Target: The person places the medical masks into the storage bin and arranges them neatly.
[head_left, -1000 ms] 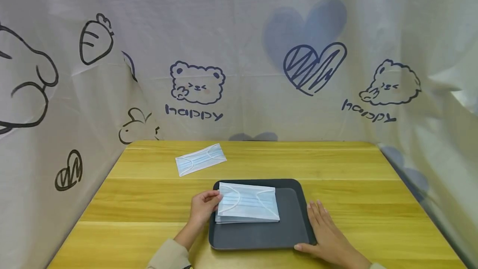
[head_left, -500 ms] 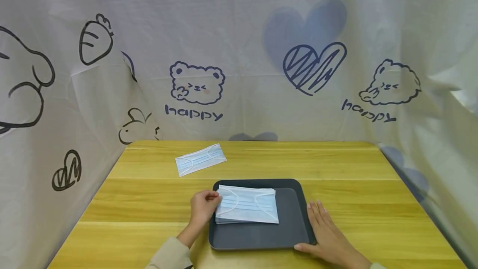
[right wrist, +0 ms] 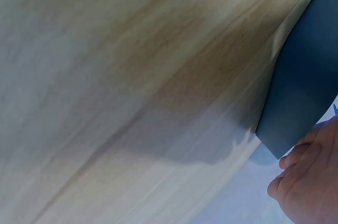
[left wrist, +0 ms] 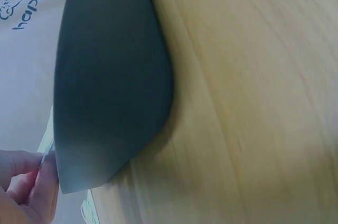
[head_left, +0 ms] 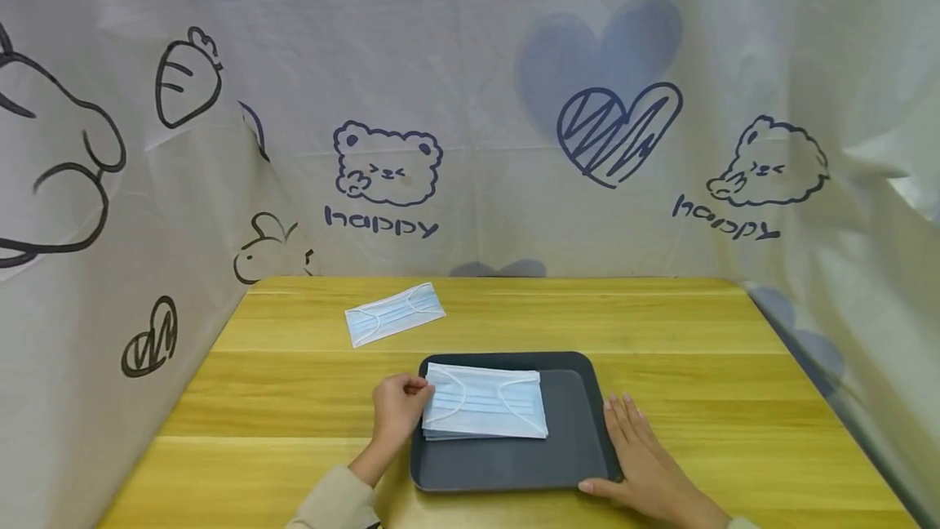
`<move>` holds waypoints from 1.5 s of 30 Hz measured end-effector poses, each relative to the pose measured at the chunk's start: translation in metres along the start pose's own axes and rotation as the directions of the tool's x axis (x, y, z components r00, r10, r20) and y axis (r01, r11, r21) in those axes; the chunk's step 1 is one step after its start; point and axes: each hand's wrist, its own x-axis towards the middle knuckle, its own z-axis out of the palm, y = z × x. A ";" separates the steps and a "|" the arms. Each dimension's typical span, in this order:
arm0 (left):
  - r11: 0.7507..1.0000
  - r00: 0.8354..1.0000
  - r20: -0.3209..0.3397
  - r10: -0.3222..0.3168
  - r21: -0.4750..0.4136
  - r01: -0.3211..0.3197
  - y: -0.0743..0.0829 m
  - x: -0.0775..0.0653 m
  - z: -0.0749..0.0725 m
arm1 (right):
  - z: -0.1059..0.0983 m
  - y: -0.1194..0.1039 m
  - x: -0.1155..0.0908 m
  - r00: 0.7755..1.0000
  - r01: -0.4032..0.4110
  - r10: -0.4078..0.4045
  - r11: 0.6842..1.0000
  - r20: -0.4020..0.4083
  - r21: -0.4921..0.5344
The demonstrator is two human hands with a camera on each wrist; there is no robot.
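Observation:
A dark grey tray (head_left: pixel 514 466) lies on the table in the head view, with a stack of light blue pleated face masks in its upper left part. My left hand (head_left: pixel 398 413) pinches the left edge of the top face mask (head_left: pixel 485 402) between thumb and fingers. In the left wrist view, that hand (left wrist: pixel 29 187) shows at the lower left, and the tray wall (left wrist: pixel 111 81) hides most of the masks. My right hand (head_left: pixel 649 455) rests with straight fingers along the tray's right side, the thumb at its lower right corner. The right wrist view shows the hand (right wrist: pixel 314 176) beside the tray wall (right wrist: pixel 306 71).
Another face mask (head_left: pixel 395 314) lies flat and slightly turned on the wooden table (head_left: pixel 698 333), beyond the tray to the left. A pale curtain (head_left: pixel 470 104) with printed drawings hangs behind the table and along both sides.
The top face mask has shifted slightly left and toward me, lining up more closely with the stack. My left hand has moved a little left with it. My right hand and the tray stay put.

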 end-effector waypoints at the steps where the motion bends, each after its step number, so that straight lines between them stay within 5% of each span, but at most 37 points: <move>1: 1.000 1.000 -0.006 -0.001 0.005 0.001 0.000 0.000 0.000 | 0.000 0.000 0.000 1.000 -0.002 0.002 1.000 0.002 0.001; 11: 0.999 1.000 -0.026 -0.007 0.034 0.008 0.003 -0.001 0.002 | -0.001 0.000 0.001 1.000 -0.009 0.009 1.000 0.021 0.019; 19: 0.968 0.995 0.037 0.088 0.234 -0.094 0.006 -0.001 -0.002 | 0.000 0.000 0.000 1.000 0.009 -0.009 1.000 0.001 0.008; 25: 0.953 0.994 0.040 0.103 0.282 -0.110 0.004 0.000 -0.006 | 0.000 0.000 0.001 1.000 0.008 -0.008 1.000 0.001 0.010; 33: 0.976 0.982 -0.035 0.187 0.125 -0.181 -0.014 0.008 -0.013 | 0.001 0.000 0.002 1.000 0.008 -0.008 1.000 0.005 0.011; 45: 0.985 0.989 -0.051 0.142 -0.095 -0.146 -0.043 0.020 -0.026 | 0.001 0.000 0.002 1.000 -0.003 0.003 1.000 0.014 0.007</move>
